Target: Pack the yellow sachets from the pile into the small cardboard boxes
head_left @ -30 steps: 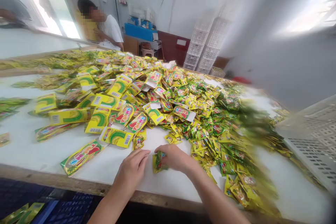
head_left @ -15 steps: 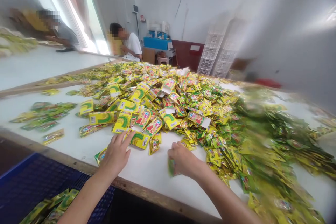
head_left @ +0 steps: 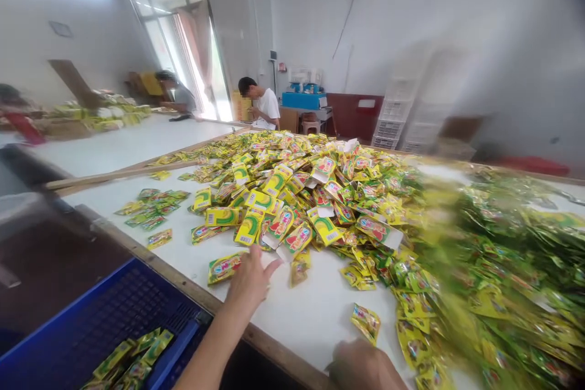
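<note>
My left hand [head_left: 249, 280] is over the near side of the table, thumb spread away from the forefinger, with nothing seen in it. Beside it lies a yellow-green printed box [head_left: 225, 268], partly covered by the hand. A small yellow packet [head_left: 300, 268] rests right of the thumb. At the bottom edge my right hand [head_left: 363, 367] is blurred, its fingers hidden. Just above it is a colourful packet [head_left: 365, 322]; whether they touch I cannot tell. Ahead, a large heap of small packets carries several yellow boxes [head_left: 278, 180], some with white flaps raised.
A blue crate [head_left: 114, 298] with several packets inside stands below the table's wooden edge [head_left: 150, 259]. Green packets [head_left: 155, 204] lie at the left, and a broad heap of packets [head_left: 503, 292] spreads right. A person in white [head_left: 267, 106] sits beyond; white crates [head_left: 395, 106] are stacked behind.
The view has swung left and up. My right hand, earlier closed around a green packet, has drawn back toward the bottom edge. The barcoded box under my left fingers is no longer visible there.
</note>
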A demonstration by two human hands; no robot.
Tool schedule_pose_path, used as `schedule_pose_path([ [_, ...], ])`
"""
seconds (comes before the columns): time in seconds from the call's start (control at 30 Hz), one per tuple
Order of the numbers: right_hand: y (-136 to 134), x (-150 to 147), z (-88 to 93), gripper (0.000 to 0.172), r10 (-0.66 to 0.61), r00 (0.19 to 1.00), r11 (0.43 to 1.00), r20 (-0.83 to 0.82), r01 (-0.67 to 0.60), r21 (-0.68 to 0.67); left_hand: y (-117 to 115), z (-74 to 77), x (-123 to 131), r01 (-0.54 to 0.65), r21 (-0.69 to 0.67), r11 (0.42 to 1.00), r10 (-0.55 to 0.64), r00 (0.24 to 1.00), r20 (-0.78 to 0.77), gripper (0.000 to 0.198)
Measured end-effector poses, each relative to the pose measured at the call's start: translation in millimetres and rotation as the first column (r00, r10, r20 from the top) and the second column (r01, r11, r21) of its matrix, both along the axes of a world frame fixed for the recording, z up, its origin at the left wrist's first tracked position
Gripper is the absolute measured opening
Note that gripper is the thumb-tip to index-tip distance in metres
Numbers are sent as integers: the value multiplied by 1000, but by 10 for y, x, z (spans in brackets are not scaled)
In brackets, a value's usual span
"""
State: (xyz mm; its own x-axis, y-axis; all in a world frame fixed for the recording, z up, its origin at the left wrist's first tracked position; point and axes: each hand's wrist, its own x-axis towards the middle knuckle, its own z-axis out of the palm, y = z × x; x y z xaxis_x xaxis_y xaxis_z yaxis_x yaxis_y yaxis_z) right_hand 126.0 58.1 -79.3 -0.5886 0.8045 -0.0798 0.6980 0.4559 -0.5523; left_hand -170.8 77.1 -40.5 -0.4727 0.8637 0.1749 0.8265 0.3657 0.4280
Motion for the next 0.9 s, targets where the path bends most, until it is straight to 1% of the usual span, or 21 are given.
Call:
schedule_pose_path([
  [0.07, -28, 96, 41, 13, -35, 994, 995, -107, 25, -95, -168, 29, -41, -33, 17, 999, 31, 996, 78, 37],
  [0.1, -19, 123, 97, 12, -73, 979, 989, -193, 46, -140, -238, 35, -22, -26, 28, 999, 22, 991, 134, 41],
  [0.13, 4, 129, 172, 11, -125, 947, 982, -295, 74, -175, -291, 33, 33, 7, 46, 999, -18, 973, 231, 45],
  [0.17, 39, 115, 258, 9, -186, 895, 974, -406, 114, -197, -324, 20, 128, 65, 72, 995, -87, 927, 364, 48],
  [0.2, 83, 83, 345, 9, -246, 821, 966, -516, 165, -198, -337, -1, 261, 143, 107, 984, -178, 840, 512, 48],
  [0.23, 133, 40, 425, 12, -293, 731, 956, -616, 229, -183, -336, -30, 423, 224, 151, 963, -268, 715, 645, 46],
  [0.27, 186, -7, 490, 17, -315, 642, 943, -699, 294, -156, -325, -63, 602, 292, 198, 936, -338, 578, 743, 42],
  [0.3, 238, -50, 537, 20, -313, 581, 930, -751, 349, -117, -309, -99, 784, 346, 237, 908, -384, 460, 800, 37],
  [0.33, 283, -81, 563, 20, -291, 565, 919, -772, 390, -60, -294, -135, 955, 382, 262, 886, -411, 389, 824, 33],
  [0.37, 319, -95, 572, 20, -259, 588, 910, -766, 414, 10, -281, -169, 1102, 397, 281, 874, -427, 350, 834, 30],
  [0.43, 349, -74, 559, 21, -214, 695, 906, -687, 404, 126, -269, -229, 1301, 395, 293, 871, -428, 314, 847, 28],
  [0.47, 346, -45, 551, 23, -206, 750, 911, -629, 382, 157, -270, -253, 1353, 396, 291, 871, -423, 302, 854, 28],
  [0.53, 323, 26, 567, 27, -216, 829, 928, -516, 339, 156, -286, -287, 1393, 404, 282, 870, -414, 286, 864, 27],
  [0.6, 311, 84, 644, 28, -215, 885, 951, -414, 286, 117, -315, -297, 1397, 414, 281, 866, -412, 272, 870, 27],
  [0.67, 330, 118, 772, 26, -149, 937, 981, -316, 180, 70, -348, -288, 1409, 407, 293, 865, -413, 247, 877, 28],
  [0.73, 363, 138, 913, 23, -26, 974, 999, -225, 34, 33, -376, -274, 1433, 390, 312, 866, -414, 212, 885, 29],
  [0.8, 387, 158, 1016, 24, 86, 983, 996, -159, -84, 22, -394, -269, 1451, 377, 315, 871, -406, 191, 894, 30],
  [0.83, 391, 168, 1042, 28, 109, 984, 994, -143, -107, 23, -399, -271, 1451, 371, 307, 876, -394, 187, 900, 31],
  [0.9, 390, 181, 1038, 34, 75, 987, 997, -144, -72, 24, -402, -282, 1433, 367, 287, 885, -367, 168, 915, 32],
])
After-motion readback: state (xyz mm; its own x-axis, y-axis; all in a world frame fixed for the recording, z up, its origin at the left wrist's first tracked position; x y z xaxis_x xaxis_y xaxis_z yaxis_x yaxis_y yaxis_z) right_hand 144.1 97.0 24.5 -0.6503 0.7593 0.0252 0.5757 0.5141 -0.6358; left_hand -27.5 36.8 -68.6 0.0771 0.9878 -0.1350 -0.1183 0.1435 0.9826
